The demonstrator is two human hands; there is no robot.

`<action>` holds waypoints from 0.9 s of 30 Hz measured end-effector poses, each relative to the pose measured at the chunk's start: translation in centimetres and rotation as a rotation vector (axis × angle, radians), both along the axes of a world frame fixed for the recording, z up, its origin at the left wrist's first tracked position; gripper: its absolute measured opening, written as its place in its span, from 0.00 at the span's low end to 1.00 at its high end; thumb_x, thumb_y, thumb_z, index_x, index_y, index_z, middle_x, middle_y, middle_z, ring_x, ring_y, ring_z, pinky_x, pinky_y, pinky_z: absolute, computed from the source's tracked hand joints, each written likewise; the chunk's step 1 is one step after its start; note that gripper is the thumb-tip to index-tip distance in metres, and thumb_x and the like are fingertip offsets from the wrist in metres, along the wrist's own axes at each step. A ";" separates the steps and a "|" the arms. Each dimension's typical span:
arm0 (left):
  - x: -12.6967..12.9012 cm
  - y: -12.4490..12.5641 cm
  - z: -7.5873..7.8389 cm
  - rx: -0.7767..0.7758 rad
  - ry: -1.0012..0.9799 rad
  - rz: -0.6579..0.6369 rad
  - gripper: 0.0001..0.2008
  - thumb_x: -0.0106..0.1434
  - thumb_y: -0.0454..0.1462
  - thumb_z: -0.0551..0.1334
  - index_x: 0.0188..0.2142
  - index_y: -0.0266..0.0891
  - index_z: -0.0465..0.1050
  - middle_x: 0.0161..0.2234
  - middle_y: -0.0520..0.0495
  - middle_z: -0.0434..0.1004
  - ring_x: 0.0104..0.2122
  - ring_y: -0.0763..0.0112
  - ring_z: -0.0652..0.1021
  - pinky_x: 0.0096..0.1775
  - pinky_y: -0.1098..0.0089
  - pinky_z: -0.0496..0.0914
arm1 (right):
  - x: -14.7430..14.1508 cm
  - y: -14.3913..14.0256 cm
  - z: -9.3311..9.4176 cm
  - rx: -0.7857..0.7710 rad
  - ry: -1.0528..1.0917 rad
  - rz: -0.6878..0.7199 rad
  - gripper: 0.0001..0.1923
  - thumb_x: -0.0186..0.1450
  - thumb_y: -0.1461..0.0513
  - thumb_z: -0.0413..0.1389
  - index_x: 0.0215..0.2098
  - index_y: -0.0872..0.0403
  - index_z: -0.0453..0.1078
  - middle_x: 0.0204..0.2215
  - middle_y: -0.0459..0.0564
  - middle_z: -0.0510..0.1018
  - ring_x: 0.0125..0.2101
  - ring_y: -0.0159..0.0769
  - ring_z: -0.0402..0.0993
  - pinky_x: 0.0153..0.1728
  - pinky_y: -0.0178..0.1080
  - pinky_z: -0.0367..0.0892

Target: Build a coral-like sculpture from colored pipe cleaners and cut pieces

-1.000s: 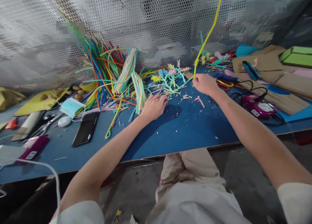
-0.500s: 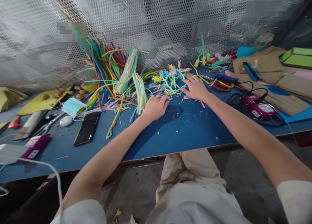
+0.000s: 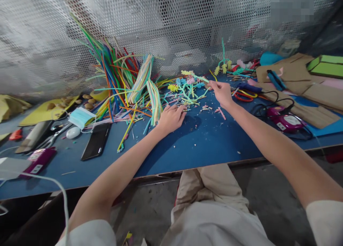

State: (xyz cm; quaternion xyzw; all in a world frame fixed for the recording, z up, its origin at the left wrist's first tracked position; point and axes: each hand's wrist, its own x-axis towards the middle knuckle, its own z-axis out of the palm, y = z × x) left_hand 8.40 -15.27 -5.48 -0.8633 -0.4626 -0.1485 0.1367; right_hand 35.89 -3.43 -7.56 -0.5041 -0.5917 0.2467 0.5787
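My right hand (image 3: 222,93) is closed in a pinch on the green stem of a pipe-cleaner flower (image 3: 200,78). Its pale yellow head points left, above a cluster of small pipe-cleaner flowers (image 3: 190,81) in yellow, blue and pink with green stems. My left hand (image 3: 173,117) rests palm down on the blue table, fingers lying over short pipe-cleaner scraps. It appears to hold nothing. Just left of it lies a bundle of pastel pipe cleaners (image 3: 154,101). Another yellow-headed pipe-cleaner flower (image 3: 223,62) leans against the mesh behind.
Many loose pipe cleaners (image 3: 107,74) are heaped at back left. A phone (image 3: 96,141), a face mask (image 3: 80,117) and pliers (image 3: 55,134) lie left. To the right are scissors (image 3: 244,97), a purple power strip (image 3: 289,120) with cables, and cardboard (image 3: 286,69). Perforated metal mesh (image 3: 182,24) stands behind.
My right hand has gone from spread over the flower cluster to pinching one flower's stem, lifting it and drawing it slightly right. My left hand has stayed almost in place.
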 end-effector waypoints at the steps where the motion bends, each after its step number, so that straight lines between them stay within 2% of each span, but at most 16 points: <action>1: 0.0 0.0 0.0 0.011 -0.015 0.010 0.14 0.78 0.41 0.52 0.55 0.40 0.72 0.43 0.42 0.85 0.47 0.56 0.81 0.51 0.57 0.66 | 0.0 0.0 0.0 -0.008 0.098 -0.012 0.21 0.70 0.45 0.57 0.41 0.52 0.81 0.39 0.53 0.86 0.43 0.45 0.83 0.49 0.47 0.75; 4: -0.1 0.1 0.2 0.046 -0.052 0.038 0.14 0.78 0.40 0.51 0.54 0.41 0.73 0.42 0.44 0.85 0.46 0.56 0.81 0.49 0.57 0.66 | -0.1 -0.3 0.3 -0.053 0.325 -0.017 0.17 0.67 0.49 0.61 0.46 0.51 0.81 0.43 0.52 0.86 0.43 0.42 0.83 0.46 0.46 0.77; 8: -0.4 0.2 0.4 0.071 -0.071 0.036 0.14 0.79 0.41 0.51 0.54 0.43 0.72 0.43 0.44 0.86 0.48 0.56 0.81 0.48 0.57 0.66 | -0.1 -0.7 1.0 -0.040 0.419 0.009 0.17 0.65 0.53 0.64 0.49 0.50 0.80 0.45 0.52 0.86 0.45 0.41 0.83 0.44 0.43 0.78; 13: -0.4 0.2 0.4 0.068 -0.071 0.044 0.14 0.78 0.41 0.51 0.54 0.43 0.72 0.43 0.44 0.86 0.49 0.56 0.81 0.48 0.56 0.66 | -0.3 -1.7 1.8 0.054 0.326 0.019 0.16 0.66 0.52 0.63 0.48 0.50 0.80 0.44 0.53 0.86 0.43 0.42 0.84 0.44 0.46 0.79; 18: -0.4 0.1 0.8 0.095 -0.074 0.059 0.14 0.79 0.41 0.51 0.52 0.43 0.73 0.43 0.46 0.86 0.47 0.57 0.81 0.48 0.56 0.65 | -0.5 -2.5 2.0 0.066 0.174 0.040 0.15 0.67 0.49 0.61 0.36 0.51 0.79 0.36 0.53 0.85 0.34 0.41 0.83 0.41 0.46 0.78; 21: -0.5 0.0 1.0 0.090 -0.077 0.074 0.14 0.79 0.42 0.52 0.52 0.42 0.74 0.42 0.45 0.86 0.46 0.57 0.81 0.48 0.56 0.65 | -0.5 -2.2 1.6 -0.008 0.220 0.011 0.19 0.67 0.45 0.62 0.31 0.50 0.73 0.32 0.53 0.84 0.29 0.39 0.81 0.36 0.44 0.77; 24: -0.6 -0.1 1.1 0.084 -0.088 0.071 0.15 0.79 0.42 0.52 0.51 0.42 0.75 0.42 0.45 0.86 0.45 0.57 0.81 0.47 0.56 0.65 | -0.4 -1.3 0.9 -0.179 0.352 0.030 0.23 0.68 0.40 0.58 0.32 0.49 0.69 0.29 0.52 0.82 0.27 0.37 0.79 0.30 0.41 0.75; 27: -0.6 -0.2 1.3 0.095 -0.098 0.068 0.16 0.79 0.42 0.50 0.50 0.42 0.76 0.42 0.44 0.86 0.45 0.57 0.81 0.46 0.56 0.65 | -0.4 -0.8 0.4 -0.339 0.408 0.103 0.19 0.71 0.45 0.59 0.33 0.50 0.67 0.28 0.50 0.81 0.27 0.35 0.78 0.28 0.37 0.73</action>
